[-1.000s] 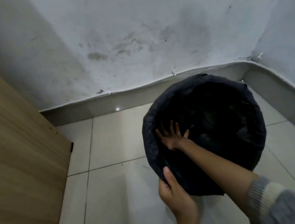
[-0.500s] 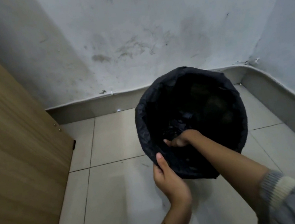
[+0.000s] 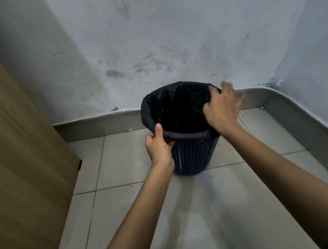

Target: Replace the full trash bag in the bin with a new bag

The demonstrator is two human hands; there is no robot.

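Pinching the folded bag edge at the near rim, the left hand (image 3: 158, 146) keeps its grip on the black bag (image 3: 178, 109) lining the blue bin (image 3: 194, 153) on the floor. Half a second ago the right hand (image 3: 221, 110) was inside the bag; now it is lifted out, fingers spread and blurred, holding nothing. Lining looks nearly finished.

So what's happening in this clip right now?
A person is fitting a black trash bag into a blue mesh bin that stands on the tiled floor near the wall corner. The left hand grips the bag's folded edge at the near rim. The right hand is at the rim's right side, motion-blurred, so its grip is unclear. The bag already lines the bin and folds over most of the rim.
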